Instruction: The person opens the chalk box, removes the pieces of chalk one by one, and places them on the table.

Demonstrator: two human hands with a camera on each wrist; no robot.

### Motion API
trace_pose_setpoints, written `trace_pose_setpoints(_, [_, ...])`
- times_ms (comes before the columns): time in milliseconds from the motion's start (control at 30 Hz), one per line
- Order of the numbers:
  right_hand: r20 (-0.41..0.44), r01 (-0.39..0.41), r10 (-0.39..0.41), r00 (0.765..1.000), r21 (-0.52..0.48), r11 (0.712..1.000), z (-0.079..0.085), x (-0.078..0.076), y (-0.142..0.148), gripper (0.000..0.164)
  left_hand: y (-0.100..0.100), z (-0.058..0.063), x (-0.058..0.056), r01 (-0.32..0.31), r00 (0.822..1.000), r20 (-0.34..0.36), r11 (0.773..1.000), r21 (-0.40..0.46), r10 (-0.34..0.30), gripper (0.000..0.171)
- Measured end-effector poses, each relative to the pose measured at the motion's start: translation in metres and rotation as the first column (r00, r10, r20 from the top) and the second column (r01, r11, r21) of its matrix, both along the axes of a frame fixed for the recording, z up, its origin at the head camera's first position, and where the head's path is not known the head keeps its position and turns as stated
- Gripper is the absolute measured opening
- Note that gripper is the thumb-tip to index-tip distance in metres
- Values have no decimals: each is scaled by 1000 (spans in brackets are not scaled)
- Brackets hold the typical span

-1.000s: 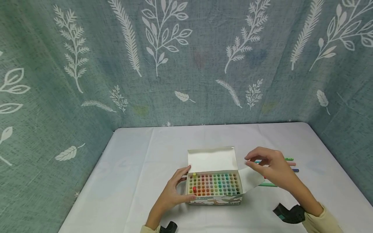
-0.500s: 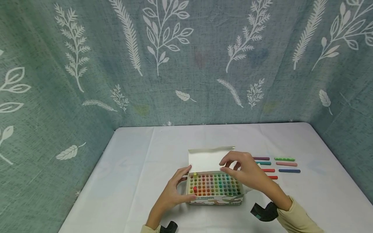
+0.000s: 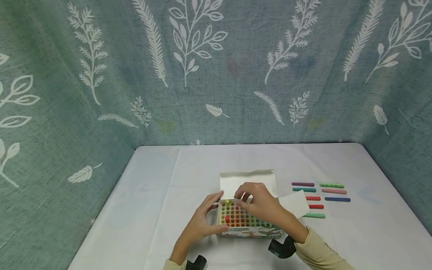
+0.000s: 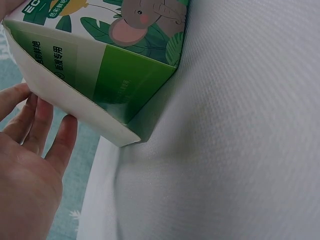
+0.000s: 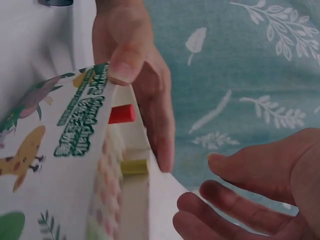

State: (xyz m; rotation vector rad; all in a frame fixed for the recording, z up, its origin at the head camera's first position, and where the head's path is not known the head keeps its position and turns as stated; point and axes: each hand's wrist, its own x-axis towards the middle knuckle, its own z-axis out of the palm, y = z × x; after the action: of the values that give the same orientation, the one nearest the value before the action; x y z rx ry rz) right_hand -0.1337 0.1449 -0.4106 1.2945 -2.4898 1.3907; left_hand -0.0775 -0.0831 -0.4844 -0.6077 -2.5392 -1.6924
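An open chalk box [image 3: 248, 232], printed with animals and full of colored stick ends in rows, sits on the table. Red chalk [image 5: 123, 114] and yellow chalk [image 5: 135, 166] poke up above the others at its left end. My left hand [image 3: 201, 219] grips that end, thumb on the front rim and fingers along the raised side flap [image 4: 65, 102]. Over the box hovers my right hand [image 3: 261, 204], its fingers loosely bent; in the right wrist view nothing lies between thumb and fingertips [image 5: 186, 201]. It hides part of the rows.
The box's lid [image 3: 233, 183] is folded back, and a white flap [image 3: 297, 202] sticks out rightward. Several chalk sticks lie beyond it in two columns, among them purple [image 3: 303, 184], blue [image 3: 337, 199] and light green [image 3: 315, 215]. A leaf-patterned curtain [image 3: 216, 123] stands behind the table.
My right hand has moved left, from beside the loose sticks to above the box, uncovering those sticks and the right flap. The left hand has stayed on the box.
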Motion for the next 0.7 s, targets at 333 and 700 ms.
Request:
trace_pose_setpoints(333, [-61, 83, -76, 995, 124, 989, -11, 3, -27, 9, -2, -5, -2, 2, 1000, 17, 1000, -5, -2, 90])
trace_pose_setpoints(700, [-281, 197, -130, 951, 225, 954, -23, 7, -48, 7, 5, 29, 9, 39, 999, -10, 999, 23, -39, 86])
